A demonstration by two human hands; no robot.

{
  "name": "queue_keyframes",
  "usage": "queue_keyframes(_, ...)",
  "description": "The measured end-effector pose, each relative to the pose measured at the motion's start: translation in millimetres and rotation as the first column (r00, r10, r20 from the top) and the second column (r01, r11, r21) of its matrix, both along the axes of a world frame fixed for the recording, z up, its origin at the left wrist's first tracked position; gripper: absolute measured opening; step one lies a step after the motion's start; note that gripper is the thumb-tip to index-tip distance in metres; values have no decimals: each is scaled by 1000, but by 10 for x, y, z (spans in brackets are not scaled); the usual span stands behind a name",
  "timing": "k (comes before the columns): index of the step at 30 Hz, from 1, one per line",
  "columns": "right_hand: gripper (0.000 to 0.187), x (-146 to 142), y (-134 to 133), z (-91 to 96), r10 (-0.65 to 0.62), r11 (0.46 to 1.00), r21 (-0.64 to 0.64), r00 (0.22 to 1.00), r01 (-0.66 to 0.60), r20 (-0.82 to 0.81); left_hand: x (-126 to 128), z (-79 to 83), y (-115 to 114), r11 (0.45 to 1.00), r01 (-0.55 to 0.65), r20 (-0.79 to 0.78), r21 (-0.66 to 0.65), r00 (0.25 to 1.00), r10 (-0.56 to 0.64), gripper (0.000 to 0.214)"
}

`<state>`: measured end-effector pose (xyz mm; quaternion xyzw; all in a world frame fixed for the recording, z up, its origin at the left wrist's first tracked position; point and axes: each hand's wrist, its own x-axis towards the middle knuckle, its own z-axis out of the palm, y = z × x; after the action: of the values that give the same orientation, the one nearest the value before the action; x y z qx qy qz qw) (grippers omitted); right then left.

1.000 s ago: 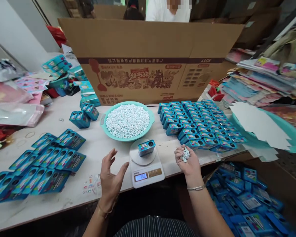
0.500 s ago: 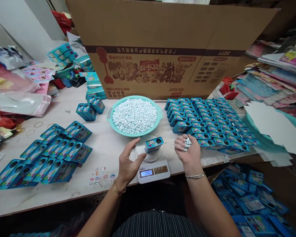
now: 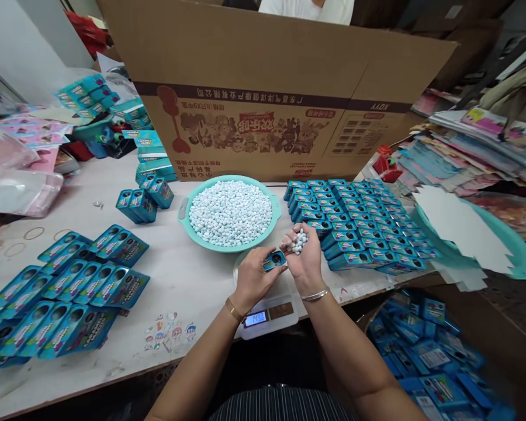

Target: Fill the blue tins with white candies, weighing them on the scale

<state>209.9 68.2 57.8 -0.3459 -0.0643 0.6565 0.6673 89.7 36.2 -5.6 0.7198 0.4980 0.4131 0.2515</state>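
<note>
My left hand (image 3: 255,273) is closed around a small blue candy box (image 3: 274,260), whose top with a dark round hole faces up. The box is above the white digital scale (image 3: 269,317); whether it still rests on the pan is hidden by my fingers. Cupped beside it, my right hand (image 3: 305,260) holds several small pale candies (image 3: 297,242), its fingertips close to the box. Just beyond both hands stands a turquoise basin (image 3: 182,216) heaped with white and pale-blue candies (image 3: 232,213).
Blue boxes stand in rows at right (image 3: 355,222) and at left (image 3: 92,275). A large cardboard carton (image 3: 245,70) walls off the back, with a person's white top (image 3: 307,9) behind it. Lower right, a carton holds many blue boxes (image 3: 429,351). Paper stacks (image 3: 456,152) lie far right.
My left hand has closed on the box that stood on the scale. My right hand has moved left with the candies, right up to the box. The view has shifted slightly.
</note>
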Motion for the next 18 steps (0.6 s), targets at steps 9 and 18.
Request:
queue_keyframes(9,26,-76,-12,-55,-14,998,60,995,8,98,5,21,-3,1000,-2,55,-19,998,3,30)
queue_keyframes(18,22,76,45,-117,104,994,50,992,-100,-72,-11,22,-8,1000,-9,21,8,1000,9,35)
